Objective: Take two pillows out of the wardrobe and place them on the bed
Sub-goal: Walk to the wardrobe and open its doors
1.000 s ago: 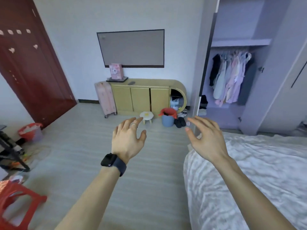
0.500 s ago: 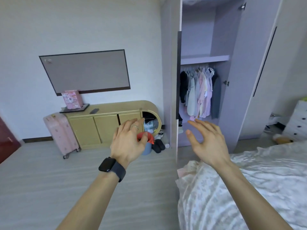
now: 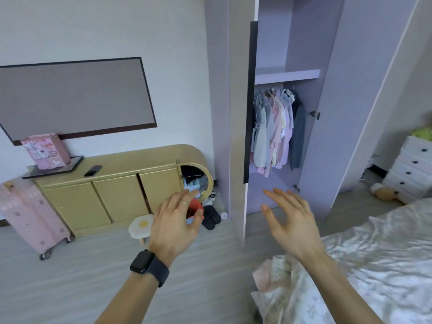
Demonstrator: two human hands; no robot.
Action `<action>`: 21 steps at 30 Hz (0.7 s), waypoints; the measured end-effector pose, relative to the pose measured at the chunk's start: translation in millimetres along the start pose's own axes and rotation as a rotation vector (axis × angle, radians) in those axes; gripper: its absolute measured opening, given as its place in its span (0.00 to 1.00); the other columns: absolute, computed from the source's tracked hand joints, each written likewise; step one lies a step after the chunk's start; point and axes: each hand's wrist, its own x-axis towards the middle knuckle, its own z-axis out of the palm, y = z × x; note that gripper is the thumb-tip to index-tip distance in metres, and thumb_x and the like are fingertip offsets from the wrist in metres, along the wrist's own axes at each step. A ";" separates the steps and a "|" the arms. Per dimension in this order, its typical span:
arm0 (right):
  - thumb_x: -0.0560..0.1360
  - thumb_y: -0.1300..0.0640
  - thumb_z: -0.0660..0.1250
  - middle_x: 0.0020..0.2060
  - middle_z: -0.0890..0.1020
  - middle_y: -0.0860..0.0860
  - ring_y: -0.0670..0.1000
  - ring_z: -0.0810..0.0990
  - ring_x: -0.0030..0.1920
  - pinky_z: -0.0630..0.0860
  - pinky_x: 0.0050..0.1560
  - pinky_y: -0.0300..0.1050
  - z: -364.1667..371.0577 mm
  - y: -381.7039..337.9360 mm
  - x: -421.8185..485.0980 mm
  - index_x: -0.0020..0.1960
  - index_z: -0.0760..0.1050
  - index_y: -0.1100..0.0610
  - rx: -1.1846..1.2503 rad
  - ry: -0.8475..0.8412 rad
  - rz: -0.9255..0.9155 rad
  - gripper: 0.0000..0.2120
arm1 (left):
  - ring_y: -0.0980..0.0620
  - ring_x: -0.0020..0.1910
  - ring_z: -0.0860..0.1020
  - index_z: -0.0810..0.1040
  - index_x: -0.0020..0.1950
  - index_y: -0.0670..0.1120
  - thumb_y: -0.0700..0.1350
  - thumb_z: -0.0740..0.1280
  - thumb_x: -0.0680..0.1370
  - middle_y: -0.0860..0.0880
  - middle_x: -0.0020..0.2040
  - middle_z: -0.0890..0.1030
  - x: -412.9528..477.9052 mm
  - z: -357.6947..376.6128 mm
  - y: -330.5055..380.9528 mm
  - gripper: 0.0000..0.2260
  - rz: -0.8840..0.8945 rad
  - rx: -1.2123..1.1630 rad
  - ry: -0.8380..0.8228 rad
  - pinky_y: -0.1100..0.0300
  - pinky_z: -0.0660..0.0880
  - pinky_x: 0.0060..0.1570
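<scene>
- Left hand (image 3: 174, 226): raised in the air, fingers spread and loosely curled, holding nothing; gold cabinet (image 3: 112, 190) lies beyond its fingertips.
- Right hand (image 3: 293, 224): fingers apart, palm turned inward, empty; open wardrobe (image 3: 278, 127) stands past its fingertips, well apart.
- Pillows: none visible (only hanging clothes (image 3: 273, 127) and a bare shelf (image 3: 286, 76) show); location cannot be told.
- Bed (image 3: 378, 260): beneath and right of the right wrist.
- Step judged: approach, no pillow taken. Next move calls for closing on the wardrobe and finding the pillows, likely outside this view.
</scene>
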 end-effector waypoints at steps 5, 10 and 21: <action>0.75 0.35 0.57 0.67 0.79 0.45 0.56 0.72 0.70 0.72 0.67 0.58 55.2 16.3 50.6 0.66 0.78 0.43 -0.071 0.115 0.074 0.24 | 0.47 0.67 0.74 0.74 0.70 0.55 0.58 0.58 0.75 0.53 0.67 0.76 91.0 53.7 -31.2 0.24 0.146 -0.077 -0.084 0.45 0.72 0.64; 0.76 0.36 0.57 0.65 0.80 0.45 0.56 0.73 0.69 0.73 0.66 0.58 77.1 36.3 86.3 0.66 0.78 0.43 -0.152 0.196 0.210 0.24 | 0.47 0.64 0.75 0.74 0.69 0.54 0.54 0.62 0.77 0.52 0.66 0.77 170.7 95.9 -23.5 0.21 0.303 -0.141 -0.187 0.47 0.74 0.62; 0.78 0.38 0.58 0.64 0.81 0.46 0.58 0.75 0.67 0.72 0.67 0.55 101.3 167.7 172.4 0.66 0.79 0.47 -0.333 0.357 0.452 0.23 | 0.49 0.69 0.71 0.72 0.72 0.54 0.51 0.65 0.79 0.52 0.70 0.74 329.9 261.9 75.2 0.21 0.646 -0.269 -0.430 0.53 0.68 0.68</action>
